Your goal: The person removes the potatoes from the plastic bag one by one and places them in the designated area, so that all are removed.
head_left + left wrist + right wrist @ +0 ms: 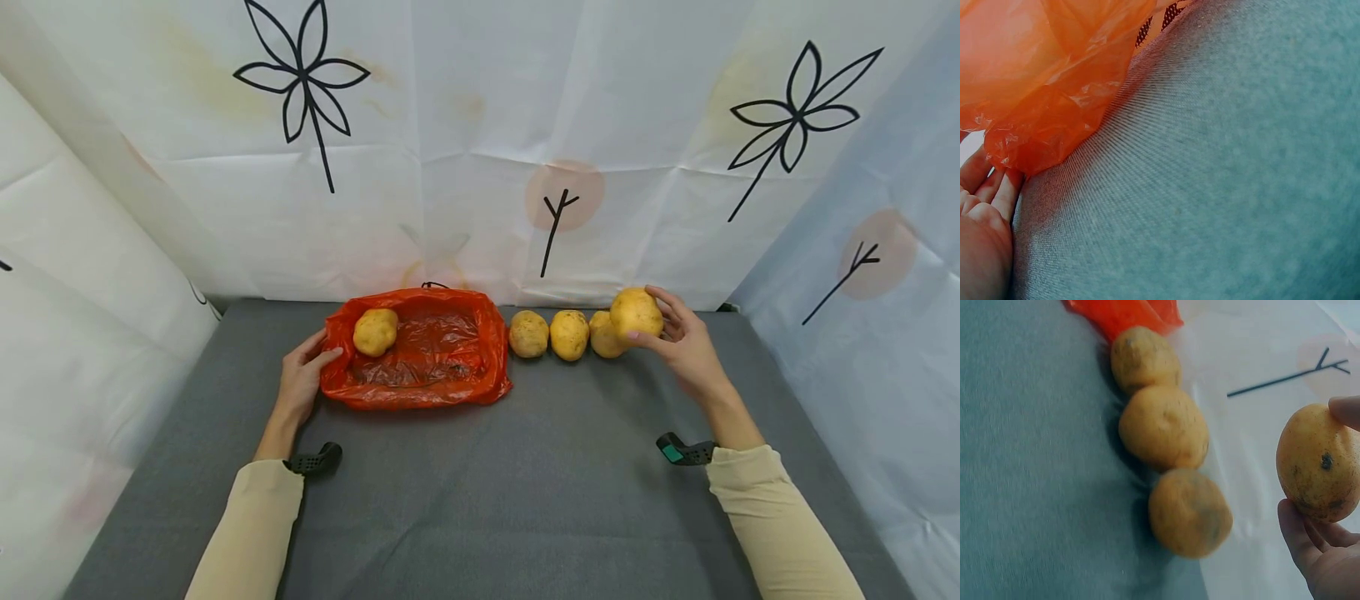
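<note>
In the head view my right hand (688, 350) grips a yellow potato (636, 313) between thumb and fingers. The right wrist view shows this potato (1319, 464) raised off the table, a dark spot on its skin. Three more potatoes, a left one (528, 334), a middle one (569, 335) and a right one (604, 335), lie in a row; the held potato partly covers the right one. A red plastic bag (427, 396) stands spread wide in a rectangular shape, with one potato (375, 332) at its left end. My left hand (300, 379) pinches the bag's left rim.
A grey cloth (480, 500) covers the table. Behind it hangs a white curtain (465, 125) with leaf drawings, and more curtain stands at both sides. Dark wrist devices (318, 461) sit on both forearms. Dark patterned patches (1160, 25) show beside the bag in the left wrist view.
</note>
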Tool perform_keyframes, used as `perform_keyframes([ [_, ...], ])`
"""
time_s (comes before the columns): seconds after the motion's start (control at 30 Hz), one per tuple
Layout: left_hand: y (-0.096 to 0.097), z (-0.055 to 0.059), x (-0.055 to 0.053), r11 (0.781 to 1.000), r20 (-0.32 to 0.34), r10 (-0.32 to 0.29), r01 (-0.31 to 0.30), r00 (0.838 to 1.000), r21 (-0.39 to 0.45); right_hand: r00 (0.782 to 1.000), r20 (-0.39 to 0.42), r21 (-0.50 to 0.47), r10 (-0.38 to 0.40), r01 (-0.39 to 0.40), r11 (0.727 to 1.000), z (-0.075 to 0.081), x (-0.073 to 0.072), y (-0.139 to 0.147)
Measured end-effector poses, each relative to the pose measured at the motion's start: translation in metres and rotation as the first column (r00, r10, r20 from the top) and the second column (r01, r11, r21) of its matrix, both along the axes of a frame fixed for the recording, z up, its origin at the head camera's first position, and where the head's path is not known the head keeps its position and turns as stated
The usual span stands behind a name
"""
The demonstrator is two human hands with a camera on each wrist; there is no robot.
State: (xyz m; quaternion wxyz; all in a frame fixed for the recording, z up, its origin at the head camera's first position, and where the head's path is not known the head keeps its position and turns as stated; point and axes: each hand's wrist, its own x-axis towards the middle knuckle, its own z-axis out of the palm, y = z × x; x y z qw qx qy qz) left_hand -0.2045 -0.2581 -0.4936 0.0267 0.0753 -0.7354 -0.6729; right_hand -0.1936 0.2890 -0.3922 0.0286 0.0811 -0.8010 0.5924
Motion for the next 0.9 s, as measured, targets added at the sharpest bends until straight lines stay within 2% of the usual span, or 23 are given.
perform_keyframes([
  [0.27, 0.000, 0.001, 0.001, 1.000, -0.006, 0.002, -0.002, 1.000, 0.003, 0.997, 0.066, -0.011, -0.048, 0.049, 0.999, -0.006, -0.007, 0.025],
  [0.47, 0.001, 0.001, 0.001, 1.000, -0.017, -0.001, 0.001, 1.000, 0.010, 0.985, 0.144, 0.017, -0.095, 0.094, 0.995, -0.017, -0.017, 0.042],
  [0.7, -0.001, -0.001, 0.000, 1.000, -0.024, -0.006, 0.006, 1.000, 0.006, 0.961, 0.254, 0.047, -0.105, 0.096, 0.994, -0.035, -0.029, 0.058],
  [0.9, -0.002, -0.003, -0.002, 1.000, -0.018, -0.007, 0.007, 1.000, 0.009, 0.956, 0.277, 0.039, -0.099, 0.092, 0.995, -0.048, -0.036, 0.062],
])
